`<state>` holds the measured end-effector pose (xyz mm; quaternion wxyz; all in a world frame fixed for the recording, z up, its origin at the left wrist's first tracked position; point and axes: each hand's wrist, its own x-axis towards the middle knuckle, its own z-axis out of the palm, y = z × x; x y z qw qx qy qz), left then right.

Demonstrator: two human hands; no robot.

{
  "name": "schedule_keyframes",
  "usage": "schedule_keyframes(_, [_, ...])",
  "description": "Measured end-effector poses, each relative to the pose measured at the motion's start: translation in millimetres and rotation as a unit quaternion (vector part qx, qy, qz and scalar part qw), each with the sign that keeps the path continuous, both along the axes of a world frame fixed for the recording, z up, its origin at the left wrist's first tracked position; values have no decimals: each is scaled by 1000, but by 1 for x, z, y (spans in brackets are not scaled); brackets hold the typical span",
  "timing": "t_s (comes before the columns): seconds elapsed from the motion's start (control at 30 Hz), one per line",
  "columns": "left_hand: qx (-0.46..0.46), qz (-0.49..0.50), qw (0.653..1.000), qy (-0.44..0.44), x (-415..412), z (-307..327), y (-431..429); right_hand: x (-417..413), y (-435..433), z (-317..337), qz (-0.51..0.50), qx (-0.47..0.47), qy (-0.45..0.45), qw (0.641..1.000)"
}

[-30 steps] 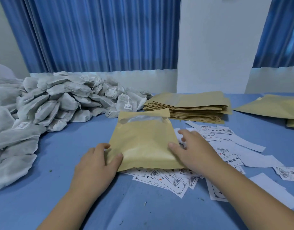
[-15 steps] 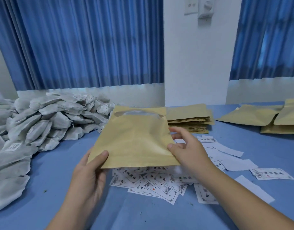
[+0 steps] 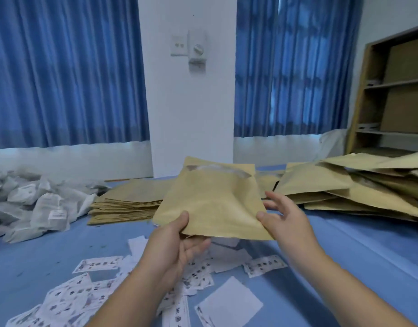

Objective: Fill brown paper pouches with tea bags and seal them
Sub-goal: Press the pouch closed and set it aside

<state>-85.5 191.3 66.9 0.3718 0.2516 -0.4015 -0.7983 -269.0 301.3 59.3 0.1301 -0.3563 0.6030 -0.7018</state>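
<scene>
A brown paper pouch (image 3: 212,199) with a clear window strip near its top is held in the air above the blue table (image 3: 345,256). My left hand (image 3: 177,246) pinches its lower left corner, thumb on top and fingers underneath. My right hand (image 3: 281,223) pinches the lower right edge with the thumb on the front; its other fingers spread behind the pouch. A heap of white tea bags (image 3: 38,204) lies at the left. A flat stack of empty pouches (image 3: 130,197) sits behind the held pouch.
A loose pile of bulging brown pouches (image 3: 359,185) lies at the right. Printed paper labels (image 3: 97,286) and blank white slips (image 3: 229,303) are scattered on the table near me. A white pillar, blue curtains and a wooden shelf (image 3: 392,95) stand behind.
Both hands lifted the pouch off the table and carried it up and to the right. The camera has turned up and right, bringing the pile of pouches at the right into view.
</scene>
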Motion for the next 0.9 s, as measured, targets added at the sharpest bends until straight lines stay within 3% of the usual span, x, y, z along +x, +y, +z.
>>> schedule_keyframes(0.33, [-28, -115, 993, -18, -147, 20, 14, -92, 60, 23, 52, -81, -46, 994])
schedule_keyframes(0.6, [-38, -172, 983, 41, -264, 85, 40, -167, 79, 79, -122, -191, -77, 971])
schedule_keyframes(0.67, [-38, -175, 983, 50, -287, 95, 52, -189, 84, 94, -178, -210, -134, 952])
schedule_keyframes(0.77, [-61, -217, 974, -1, -299, 92, 75, -224, 95, 102, -213, -178, -240, 930])
schedule_keyframes(0.9, [-65, -274, 958, -52, -285, 69, 80, -246, 105, 87, -247, -120, -294, 916])
